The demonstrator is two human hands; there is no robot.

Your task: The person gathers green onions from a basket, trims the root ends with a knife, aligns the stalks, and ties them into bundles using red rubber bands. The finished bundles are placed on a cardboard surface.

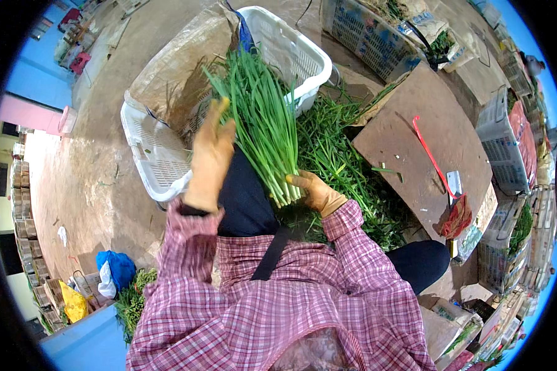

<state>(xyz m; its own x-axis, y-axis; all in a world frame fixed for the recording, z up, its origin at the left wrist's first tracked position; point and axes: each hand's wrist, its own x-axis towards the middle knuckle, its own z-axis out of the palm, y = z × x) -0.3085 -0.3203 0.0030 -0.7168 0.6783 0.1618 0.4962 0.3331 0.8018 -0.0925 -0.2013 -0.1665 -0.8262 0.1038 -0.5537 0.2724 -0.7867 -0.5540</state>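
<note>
A bunch of long green leafy stalks (pixel 264 125), with pale cut ends, lies over my thigh and the rim of a white plastic basket (pixel 322 76). My right hand (pixel 318 190), in a tan glove with yellow fingertips, holds the bunch near its pale ends. My left hand (pixel 211 157), gloved alike and slightly blurred, is raised just left of the stalks with its fingers apart and nothing in it. Loose green leaves (pixel 348 153) are heaped to the right of the bunch.
To the right stands a brown board (pixel 427 148) bearing a red strip (pixel 429 153), a cleaver-like blade (pixel 454 183) and red netting (pixel 458 218). Plastic crates (pixel 376 37) stand farther off. A blue bag (pixel 116 269) lies at the lower left.
</note>
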